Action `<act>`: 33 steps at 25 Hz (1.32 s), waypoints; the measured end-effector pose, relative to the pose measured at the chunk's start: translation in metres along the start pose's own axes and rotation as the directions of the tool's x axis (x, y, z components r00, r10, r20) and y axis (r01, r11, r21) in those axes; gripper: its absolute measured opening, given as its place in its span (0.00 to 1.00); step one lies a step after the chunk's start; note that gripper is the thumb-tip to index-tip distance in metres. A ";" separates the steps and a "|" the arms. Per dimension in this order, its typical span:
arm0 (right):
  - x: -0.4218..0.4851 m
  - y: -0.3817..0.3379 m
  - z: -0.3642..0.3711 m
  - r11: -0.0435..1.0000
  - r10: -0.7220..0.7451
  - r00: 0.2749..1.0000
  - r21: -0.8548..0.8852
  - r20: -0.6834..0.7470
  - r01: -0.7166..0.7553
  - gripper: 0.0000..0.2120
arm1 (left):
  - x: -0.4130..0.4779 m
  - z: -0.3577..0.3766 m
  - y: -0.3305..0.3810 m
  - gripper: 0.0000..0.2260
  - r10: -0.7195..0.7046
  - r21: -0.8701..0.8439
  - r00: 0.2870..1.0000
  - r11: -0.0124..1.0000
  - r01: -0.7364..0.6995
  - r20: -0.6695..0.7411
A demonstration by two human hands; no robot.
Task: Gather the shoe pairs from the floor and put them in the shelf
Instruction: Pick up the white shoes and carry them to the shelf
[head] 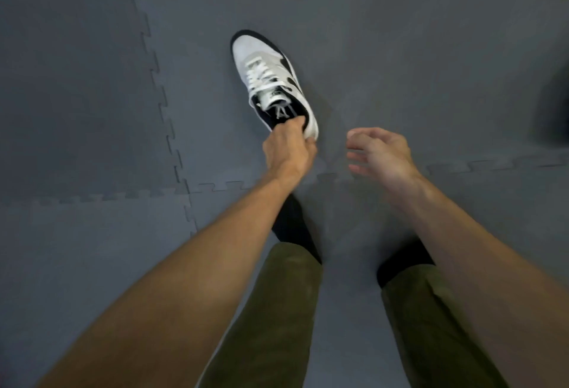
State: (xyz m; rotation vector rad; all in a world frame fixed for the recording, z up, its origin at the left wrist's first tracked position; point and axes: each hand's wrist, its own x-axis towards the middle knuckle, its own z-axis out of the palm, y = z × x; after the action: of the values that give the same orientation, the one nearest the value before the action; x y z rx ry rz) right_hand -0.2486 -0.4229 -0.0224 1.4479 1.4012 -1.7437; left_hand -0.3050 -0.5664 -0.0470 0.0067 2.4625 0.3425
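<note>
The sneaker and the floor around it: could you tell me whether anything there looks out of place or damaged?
Only one white and black sneaker shows, gripped at its heel by the left hand; its partner is nowhere in view. The right hand is open and empty. The grey foam floor mat looks intact.

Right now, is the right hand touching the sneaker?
Apart. In the head view the right hand hangs open with grey floor mat visible between its fingertips and the sneaker. Only the left hand grips the sneaker's heel collar.

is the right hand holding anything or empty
Empty: the right hand hangs open, fingers spread, beside the sneaker that the left hand holds.
</note>
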 end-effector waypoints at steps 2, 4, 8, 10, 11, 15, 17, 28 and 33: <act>0.008 0.002 -0.019 0.999 -0.001 0.999 0.034 -0.044 0.002 0.03 | -0.013 0.018 0.033 0.08 0.095 0.030 0.994 0.995 -0.097 0.044; 0.018 0.004 -0.039 0.999 -0.036 0.994 0.003 -0.106 0.037 0.05 | -0.026 0.039 0.069 0.09 0.174 0.065 0.980 0.981 -0.181 0.100; 0.031 0.012 -0.094 0.980 -0.114 0.943 -0.193 -0.313 0.055 0.08 | -0.053 0.077 0.126 0.16 0.325 0.103 0.913 0.928 -0.358 0.248; 0.021 0.022 -0.120 0.913 -0.242 0.891 -0.401 -0.384 0.074 0.10 | -0.068 0.089 0.142 0.21 0.383 0.077 0.847 0.895 -0.439 0.368; 0.014 0.027 -0.128 0.860 -0.323 0.860 -0.502 -0.396 0.092 0.11 | -0.074 0.093 0.144 0.20 0.412 0.053 0.828 0.884 -0.464 0.381; -0.001 0.034 -0.128 0.738 -0.450 0.858 -0.644 -0.246 0.202 0.10 | -0.086 0.082 0.117 0.08 0.355 -0.181 0.933 0.923 -0.339 0.065; 0.004 0.031 -0.112 0.595 -0.526 0.843 -0.756 -0.109 0.273 0.11 | -0.072 0.070 0.092 0.06 0.066 -0.419 0.993 0.903 -0.101 -0.098; 0.034 0.029 -0.108 0.344 -0.560 0.824 -0.881 0.085 0.325 0.14 | -0.026 0.049 0.117 0.31 -0.097 -0.586 0.917 0.742 0.326 0.387; -0.010 -0.022 -0.178 0.577 -0.566 0.818 -0.755 -0.097 0.311 0.07 | -0.061 0.033 0.197 0.28 0.043 -0.600 0.934 0.776 0.192 0.355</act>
State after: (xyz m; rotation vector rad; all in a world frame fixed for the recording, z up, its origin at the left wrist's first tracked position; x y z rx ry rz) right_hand -0.1877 -0.2573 0.0098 0.9889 2.4578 -0.9396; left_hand -0.2526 -0.3736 0.0137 -0.2920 1.8813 1.0256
